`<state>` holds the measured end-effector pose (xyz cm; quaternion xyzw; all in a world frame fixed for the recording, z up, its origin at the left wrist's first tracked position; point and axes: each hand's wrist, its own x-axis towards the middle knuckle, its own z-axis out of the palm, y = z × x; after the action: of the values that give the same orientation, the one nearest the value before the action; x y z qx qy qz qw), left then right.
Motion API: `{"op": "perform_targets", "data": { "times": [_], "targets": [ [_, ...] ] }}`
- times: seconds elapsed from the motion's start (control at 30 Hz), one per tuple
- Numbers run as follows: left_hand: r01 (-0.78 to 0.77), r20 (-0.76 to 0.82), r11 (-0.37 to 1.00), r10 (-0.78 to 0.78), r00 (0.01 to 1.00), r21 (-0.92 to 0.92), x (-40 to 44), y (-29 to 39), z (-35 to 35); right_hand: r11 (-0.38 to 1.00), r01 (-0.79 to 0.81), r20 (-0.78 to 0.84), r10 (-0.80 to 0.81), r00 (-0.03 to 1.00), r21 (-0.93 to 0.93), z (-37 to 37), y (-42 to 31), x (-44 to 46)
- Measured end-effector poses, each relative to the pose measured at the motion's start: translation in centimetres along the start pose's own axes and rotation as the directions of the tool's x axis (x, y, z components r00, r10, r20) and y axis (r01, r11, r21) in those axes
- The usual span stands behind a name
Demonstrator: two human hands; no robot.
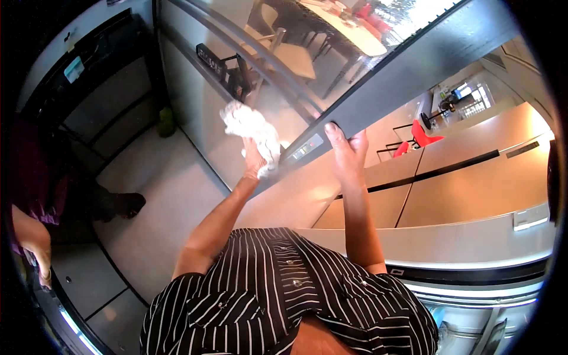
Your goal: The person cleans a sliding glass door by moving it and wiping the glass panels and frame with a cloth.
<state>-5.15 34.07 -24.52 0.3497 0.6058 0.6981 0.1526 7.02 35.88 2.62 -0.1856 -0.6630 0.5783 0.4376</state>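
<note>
My left hand (253,160) is closed on a crumpled white cloth (260,130), which lies against the glass panel (207,112) of a tall door, near its handle bars. Some of the left fingers are hidden by the cloth, and this hand is a little blurred. My right hand (349,157) grips the door's grey metal edge (402,77), with the thumb on the near face. Between the two hands a small sticker (307,145) shows on the frame.
Another person's hand (36,244) and dark shoe (127,205) are at the left. An opened cooler's interior (473,328) shows at the lower right. Pale cabinets (467,183) stand beyond the door, with a red chair (423,135) behind. A green object (166,122) sits on the floor.
</note>
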Motion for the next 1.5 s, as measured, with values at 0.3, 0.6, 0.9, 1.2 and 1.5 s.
{"op": "perform_targets", "data": {
  "times": [0.3, 0.6, 0.9, 1.2, 1.5],
  "targets": [
    [0.051, 0.279, 0.460, 0.444, 0.851, -0.887, 0.6, 3.8, 2.1, 0.999, 0.006, -0.027, -0.007, 1.000, -0.039, -0.3, 0.1, -0.4],
    [-0.413, 0.062, 0.868, 0.413, 0.909, 0.276, 7.5, 20.3, -1.3, 0.985, 0.121, -0.022, -0.125, 0.992, -0.124, -2.2, 1.6, -0.6],
    [0.102, -0.054, 0.970, -0.117, 0.992, -0.220, 1.9, 5.4, 4.7, 0.997, -0.005, 0.004, 0.004, 1.000, 0.074, -5.7, 0.2, -1.0],
    [-0.473, 0.267, 0.760, 0.392, 0.880, 0.445, 4.0, 25.2, 5.1, 0.987, 0.135, 0.014, -0.137, 0.991, 0.088, -8.5, -0.1, -1.5],
    [-0.805, 0.319, 0.504, 0.742, 0.589, 0.313, 9.0, 38.3, 6.4, 0.988, -0.037, -0.131, 0.058, 0.990, 0.151, -10.1, 1.3, -3.0]
  ]
}}
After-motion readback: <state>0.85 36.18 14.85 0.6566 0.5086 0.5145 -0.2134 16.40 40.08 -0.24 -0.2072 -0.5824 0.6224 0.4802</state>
